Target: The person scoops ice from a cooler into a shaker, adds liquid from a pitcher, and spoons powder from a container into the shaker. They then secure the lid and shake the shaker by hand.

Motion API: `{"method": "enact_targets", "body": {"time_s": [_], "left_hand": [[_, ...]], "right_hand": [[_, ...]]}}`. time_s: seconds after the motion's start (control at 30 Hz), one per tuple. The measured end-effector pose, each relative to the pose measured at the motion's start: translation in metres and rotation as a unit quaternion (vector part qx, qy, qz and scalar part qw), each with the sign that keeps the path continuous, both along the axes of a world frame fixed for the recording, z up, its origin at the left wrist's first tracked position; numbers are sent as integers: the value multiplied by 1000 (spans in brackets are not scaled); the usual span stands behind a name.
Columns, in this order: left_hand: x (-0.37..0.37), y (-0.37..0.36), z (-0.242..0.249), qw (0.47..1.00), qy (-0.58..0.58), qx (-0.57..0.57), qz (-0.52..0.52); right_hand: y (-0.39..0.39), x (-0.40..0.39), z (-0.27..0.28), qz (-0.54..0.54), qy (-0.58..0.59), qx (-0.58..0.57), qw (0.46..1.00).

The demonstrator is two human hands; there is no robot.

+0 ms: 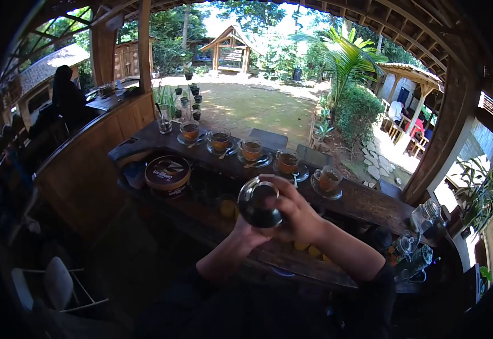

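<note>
My right hand (297, 212) curls its fingers around the side of a round, shiny glass jar (256, 204), held up in front of me. Below it, my left hand (249, 234) grips the lower part, partly hidden by the jar and the other hand. The jar is dark, its round end faces me, and its contents cannot be made out. Past my hands, several glass cups of amber drink stand in a row on glass saucers; the nearest are one cup (287, 162) and another cup (329, 179). Spoons lie on some saucers.
A brown round tub (168, 174) sits left on the dark wooden counter (370, 210). Glass jars (425, 214) and glassware crowd the right end. Yellow round things (314, 252) lie beneath my right forearm. A chair (59, 282) stands lower left; a person (68, 96) is farther back.
</note>
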State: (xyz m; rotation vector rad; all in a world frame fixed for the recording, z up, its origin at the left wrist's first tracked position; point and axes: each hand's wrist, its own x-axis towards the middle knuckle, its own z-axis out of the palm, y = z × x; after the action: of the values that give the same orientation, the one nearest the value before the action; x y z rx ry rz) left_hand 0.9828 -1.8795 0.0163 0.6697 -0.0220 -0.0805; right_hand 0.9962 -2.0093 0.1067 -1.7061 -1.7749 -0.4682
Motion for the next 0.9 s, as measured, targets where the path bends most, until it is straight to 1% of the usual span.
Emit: {"method": "enact_targets", "body": {"time_s": [0.03,0.07,0.1,0.13,0.17,0.2,0.23,0.27,0.3,0.33,0.37,0.4,0.43,0.47,0.5,0.53,0.57,0.6,0.63,0.67,0.7,0.73,0.77,0.8,0.83,0.87,0.9], "left_hand": [[9,23,-5,992,-33,-84,-83],[17,45,-12,970,-63,-167,-164],[19,59,-17,934,-88,-248,-241],[8,61,3,895,-224,-281,-264],[0,68,12,892,-292,-255,-233],[-4,76,17,883,-359,-227,-202],[-6,84,19,905,-319,-218,-178],[-7,85,22,927,-222,-250,-170],[-9,82,21,944,-92,-290,-126],[-10,77,19,942,39,-324,-81],[22,80,-44,961,-87,-249,-87],[28,79,-40,962,-75,-248,-89],[38,82,-59,901,-55,-399,-162],[51,87,-76,811,-33,-536,-232],[-3,91,6,953,51,-287,-87],[12,107,-9,947,-111,-231,-194],[8,104,-1,928,-208,-238,-195],[1,100,10,901,-304,-242,-195],[-2,98,16,898,-282,-277,-193],[8,101,11,913,-238,-267,-199],[10,95,8,897,-143,-359,-214],[16,84,6,865,-47,-445,-229],[34,75,-19,759,-236,-520,-313],[40,86,-46,929,-57,-325,-168],[38,94,-38,929,-62,-323,-172],[34,101,-25,927,-58,-311,-201],[30,105,-13,925,-51,-301,-227]], "right_hand": [[11,2,-2,11,-21,0,1000],[24,1,-5,111,-152,10,982],[33,-25,5,113,-268,11,957],[41,-44,6,141,-327,42,934],[40,-58,10,154,-360,10,920],[45,-50,10,160,-359,15,920],[52,-37,9,191,-316,65,927],[58,-23,8,220,-270,112,931],[62,-3,6,208,-189,89,955],[67,18,-4,171,-116,85,975],[70,25,-8,80,0,59,995],[77,31,-19,71,104,102,987],[75,30,-18,78,26,40,996],[73,28,-14,83,-55,-24,995],[79,11,-8,169,-173,51,969],[76,-11,3,156,-280,42,946],[77,-31,7,177,-294,62,937],[78,-28,8,176,-290,64,939],[78,-22,13,186,-271,67,942],[79,-16,19,196,-254,70,945],[83,2,13,160,-220,83,959],[83,22,7,117,-160,53,979],[84,32,1,41,-33,14,999],[88,44,-12,24,93,51,994],[86,36,-5,32,29,30,999],[82,27,4,40,-38,7,998],[81,18,3,106,-134,23,985]]}}
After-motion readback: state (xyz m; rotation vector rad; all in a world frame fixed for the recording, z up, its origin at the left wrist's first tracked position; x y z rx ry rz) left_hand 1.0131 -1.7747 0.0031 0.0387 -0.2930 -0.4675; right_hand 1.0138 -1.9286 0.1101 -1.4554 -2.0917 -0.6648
